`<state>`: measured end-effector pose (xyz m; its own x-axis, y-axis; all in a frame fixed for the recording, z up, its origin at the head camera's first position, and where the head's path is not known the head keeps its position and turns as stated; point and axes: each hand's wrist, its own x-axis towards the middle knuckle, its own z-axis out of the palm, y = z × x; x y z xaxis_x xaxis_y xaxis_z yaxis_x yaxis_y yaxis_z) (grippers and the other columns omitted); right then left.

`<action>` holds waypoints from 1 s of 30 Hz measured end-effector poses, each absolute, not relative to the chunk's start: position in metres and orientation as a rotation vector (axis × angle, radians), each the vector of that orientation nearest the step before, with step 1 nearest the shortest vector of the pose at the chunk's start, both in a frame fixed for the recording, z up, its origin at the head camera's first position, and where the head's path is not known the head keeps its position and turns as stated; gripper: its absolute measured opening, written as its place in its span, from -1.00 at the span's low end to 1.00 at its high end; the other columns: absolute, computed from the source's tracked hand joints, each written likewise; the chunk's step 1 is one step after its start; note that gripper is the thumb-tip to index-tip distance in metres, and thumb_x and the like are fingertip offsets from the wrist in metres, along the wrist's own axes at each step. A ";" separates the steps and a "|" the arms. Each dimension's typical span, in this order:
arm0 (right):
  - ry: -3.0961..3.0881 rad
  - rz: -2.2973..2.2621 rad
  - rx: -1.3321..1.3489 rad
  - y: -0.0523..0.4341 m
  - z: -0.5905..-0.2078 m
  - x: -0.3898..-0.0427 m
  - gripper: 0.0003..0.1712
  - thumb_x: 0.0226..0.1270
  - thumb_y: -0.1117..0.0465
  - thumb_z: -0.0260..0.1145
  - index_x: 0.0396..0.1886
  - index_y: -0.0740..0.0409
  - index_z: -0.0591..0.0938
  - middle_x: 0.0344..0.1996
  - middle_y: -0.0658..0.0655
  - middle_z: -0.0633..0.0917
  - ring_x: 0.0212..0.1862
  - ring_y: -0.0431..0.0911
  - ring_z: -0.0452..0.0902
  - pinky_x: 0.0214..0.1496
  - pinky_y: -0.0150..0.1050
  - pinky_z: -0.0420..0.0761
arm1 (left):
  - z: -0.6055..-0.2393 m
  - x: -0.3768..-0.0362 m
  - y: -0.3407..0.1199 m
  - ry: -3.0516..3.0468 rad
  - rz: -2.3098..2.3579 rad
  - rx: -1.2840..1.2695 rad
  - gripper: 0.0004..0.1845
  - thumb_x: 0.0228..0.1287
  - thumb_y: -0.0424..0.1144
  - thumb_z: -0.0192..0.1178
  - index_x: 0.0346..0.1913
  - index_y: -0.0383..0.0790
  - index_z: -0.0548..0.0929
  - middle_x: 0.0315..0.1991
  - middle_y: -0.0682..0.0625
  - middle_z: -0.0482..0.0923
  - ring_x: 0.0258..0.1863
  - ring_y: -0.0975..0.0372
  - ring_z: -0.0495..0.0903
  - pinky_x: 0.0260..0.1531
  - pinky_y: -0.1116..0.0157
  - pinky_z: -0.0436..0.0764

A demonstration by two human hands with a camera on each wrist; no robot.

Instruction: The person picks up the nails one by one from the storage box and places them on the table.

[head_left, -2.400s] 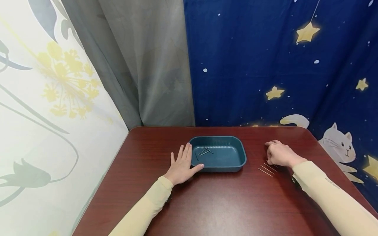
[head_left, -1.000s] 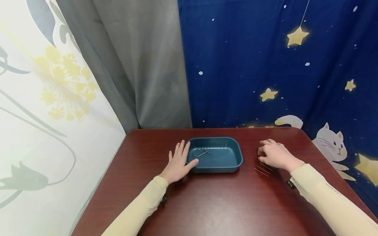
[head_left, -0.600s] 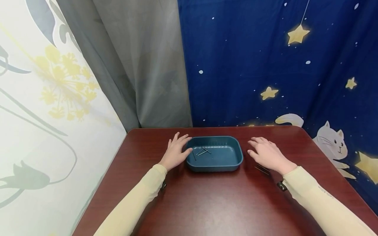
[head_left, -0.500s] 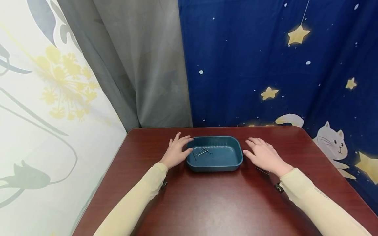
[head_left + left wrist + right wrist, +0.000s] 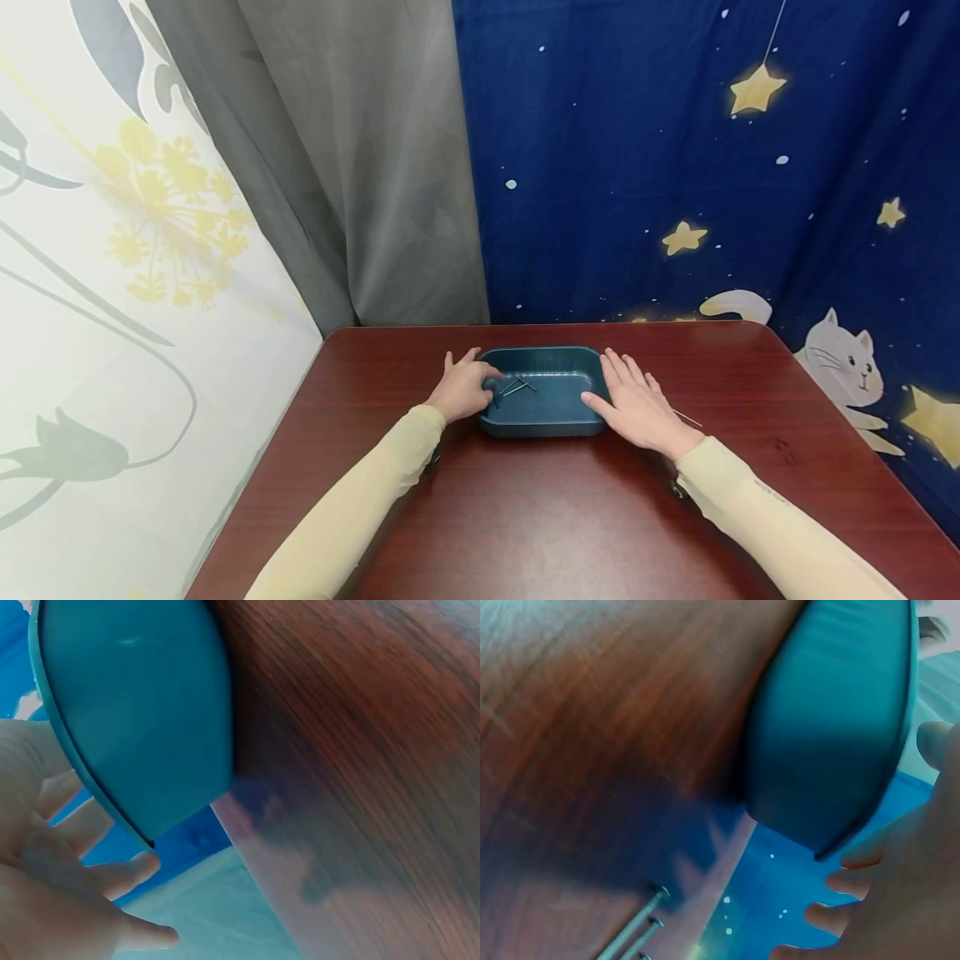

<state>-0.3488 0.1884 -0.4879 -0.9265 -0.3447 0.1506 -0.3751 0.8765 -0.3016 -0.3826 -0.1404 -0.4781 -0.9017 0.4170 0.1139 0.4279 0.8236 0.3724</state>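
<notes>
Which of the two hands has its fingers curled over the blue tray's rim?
The left hand: it grips the blue tray, while the right hand lies flat alongside.

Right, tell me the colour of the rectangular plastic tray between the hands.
Dark teal rectangular plastic tray, clearest in the head view.

Left hand (image 5: pixel 463 390): fingers curled, thumb hooked inward, wrist low. Right hand (image 5: pixel 634 406): flat, fingers straight and together, pointing forward, thumb spread toward the left. Both forearms in pale yellow sleeves (image 5: pixel 360 508), angled inward, hands level with each other.
</notes>
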 end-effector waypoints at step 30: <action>-2.972 0.461 0.510 0.187 -0.505 -0.350 0.22 0.37 -0.51 0.01 0.62 0.29 -0.09 0.60 0.29 -0.07 0.59 0.23 -0.25 0.39 0.43 -0.03 | -0.484 -0.402 -0.111 -2.942 0.129 -0.794 -0.77 0.16 -0.36 0.42 -0.34 0.15 0.86 0.16 -0.10 0.43 0.48 -0.19 0.08 0.24 -0.50 -0.12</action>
<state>-0.3501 0.1866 -0.5049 -0.9401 -0.3116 0.1386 -0.3389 0.8986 -0.2786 -0.4020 -0.1106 -0.4838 -0.8605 0.5052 0.0659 0.4975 0.8611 -0.1048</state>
